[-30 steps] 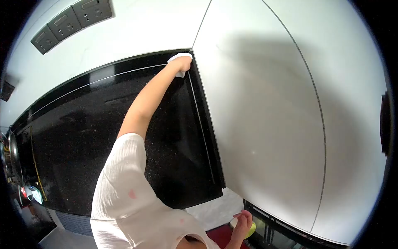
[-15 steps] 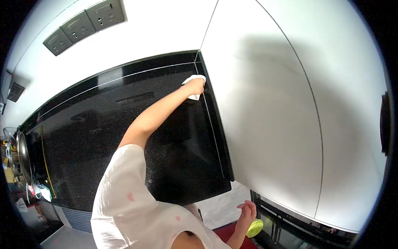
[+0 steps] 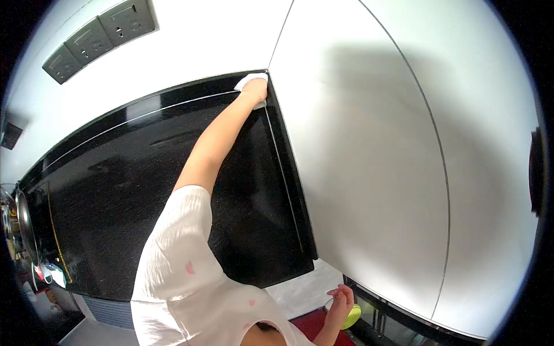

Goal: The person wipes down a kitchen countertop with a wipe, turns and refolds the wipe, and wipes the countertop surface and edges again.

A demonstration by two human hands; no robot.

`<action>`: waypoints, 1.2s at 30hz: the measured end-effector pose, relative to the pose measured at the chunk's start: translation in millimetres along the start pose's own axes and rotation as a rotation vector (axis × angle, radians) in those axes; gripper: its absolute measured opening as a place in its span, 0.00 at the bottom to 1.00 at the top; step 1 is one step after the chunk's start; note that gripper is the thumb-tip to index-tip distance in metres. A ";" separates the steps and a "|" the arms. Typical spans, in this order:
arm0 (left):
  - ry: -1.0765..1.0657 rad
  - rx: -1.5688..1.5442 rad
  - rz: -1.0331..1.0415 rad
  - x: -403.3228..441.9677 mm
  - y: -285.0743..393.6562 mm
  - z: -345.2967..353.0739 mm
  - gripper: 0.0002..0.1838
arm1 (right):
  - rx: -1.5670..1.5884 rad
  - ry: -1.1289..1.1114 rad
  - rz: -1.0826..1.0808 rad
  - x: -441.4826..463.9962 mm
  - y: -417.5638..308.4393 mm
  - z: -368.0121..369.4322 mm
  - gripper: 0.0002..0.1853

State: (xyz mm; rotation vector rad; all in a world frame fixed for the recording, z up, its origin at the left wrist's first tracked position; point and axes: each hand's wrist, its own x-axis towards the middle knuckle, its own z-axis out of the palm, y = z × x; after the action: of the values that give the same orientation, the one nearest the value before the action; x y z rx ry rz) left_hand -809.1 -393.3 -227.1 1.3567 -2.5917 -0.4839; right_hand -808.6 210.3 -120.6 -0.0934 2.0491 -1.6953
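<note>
White cloth [image 3: 243, 82] and left hand [image 3: 254, 91] have slid into the black counter's [image 3: 144, 202] far corner;
I see fingers clutching it; right hand [image 3: 339, 305] curls by a yellow-green object [image 3: 353, 317] (from here, I can't tell its grip).

Bright; casts soft shadow [image 3: 375, 104] on wall [image 3: 398, 179] past R edge of surface [image 3: 127, 207], glints nr back edge; bows, vignettes blk.

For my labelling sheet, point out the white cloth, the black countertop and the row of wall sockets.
White cloth [image 3: 247, 80], head view: its exposed upper part.
Black countertop [image 3: 118, 213], head view: bare surface.
Row of wall sockets [image 3: 89, 41], head view: middle panel.
</note>
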 end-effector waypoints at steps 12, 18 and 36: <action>-0.402 0.046 0.196 -76.5 22.0 -5.9 0.14 | -0.022 -0.036 0.013 -5.9 -6.6 14.2 0.09; -0.468 0.055 0.255 -127.3 52.8 8.0 0.13 | -0.008 -0.076 -0.014 -19.7 -10.0 20.7 0.09; 0.194 -1.805 -0.333 -65.0 55.1 81.0 0.25 | -0.025 0.039 -0.013 -24.4 -6.9 -14.1 0.09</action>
State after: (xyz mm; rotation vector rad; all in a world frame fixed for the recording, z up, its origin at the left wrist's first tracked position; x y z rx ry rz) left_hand -838.7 -294.1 -282.9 0.8512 -0.8027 -1.8514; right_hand -794.3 230.0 -104.7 -0.0822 2.1031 -1.6922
